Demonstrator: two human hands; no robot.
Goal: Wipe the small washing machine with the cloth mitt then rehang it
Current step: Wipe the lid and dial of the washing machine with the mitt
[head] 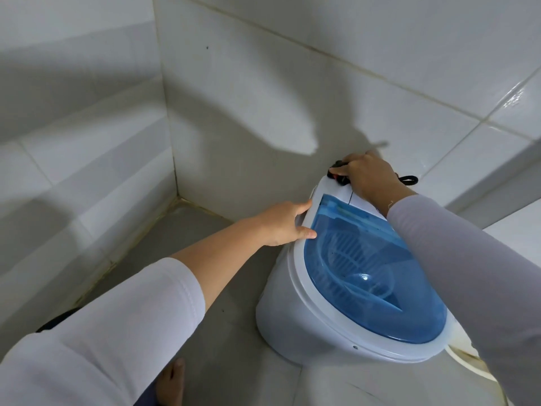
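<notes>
A bare foot (171, 379) shows at the bottom edge on the grey tiled floor (205, 332), under a white sleeve (117, 317) pushed up the left forearm. Just past it the small washing machine (307, 326) sits on the floor in the corner, a white tub with a see-through blue lid (380, 276) that lets the ribbed drum show through. The left hand (285, 225) rests against the machine's left rim, fingers spread and flat on the white edge, closed on nothing. Farther back, the right hand (369, 177) is pressed down on the white rear panel near the wall, fingers curled around a dark cloth mitt (339, 174), of which only a bunched bit pokes out at the fingertips. A black loop (408, 180) sticks out behind the wrist. White wall tiles (263, 83) rise beyond, crossed by arm shadows.
</notes>
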